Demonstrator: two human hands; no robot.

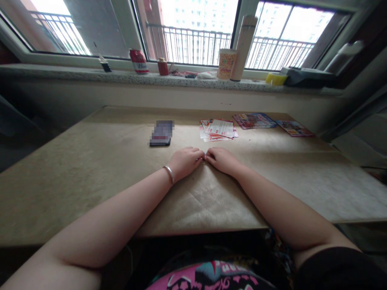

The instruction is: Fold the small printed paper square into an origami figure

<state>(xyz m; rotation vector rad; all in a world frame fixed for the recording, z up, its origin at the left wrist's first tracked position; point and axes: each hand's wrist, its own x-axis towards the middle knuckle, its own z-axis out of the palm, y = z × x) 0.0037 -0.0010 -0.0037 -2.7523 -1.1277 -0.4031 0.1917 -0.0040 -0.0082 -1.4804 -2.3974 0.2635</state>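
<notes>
My left hand [186, 161], with a silver bracelet [169, 174] at its wrist, rests on the beige tabletop [90, 181]. My right hand [223, 160] meets it, fingertips almost touching. Both hands are closed in a pinch around something tiny, mostly hidden, that I cannot make out. Just beyond my fingers lies a loose pile of red and white printed papers [220, 128]. Ahead of my left hand is a dark phone-like object [162, 133], its surface blurred out.
Colourful booklets or packets [254, 120] lie at the table's back right, with another colourful stack [294, 128] beside them. On the granite windowsill [193, 82] stand a red can [138, 61], a patterned cup [226, 64], a tall cylinder [243, 48] and a yellow object [276, 79].
</notes>
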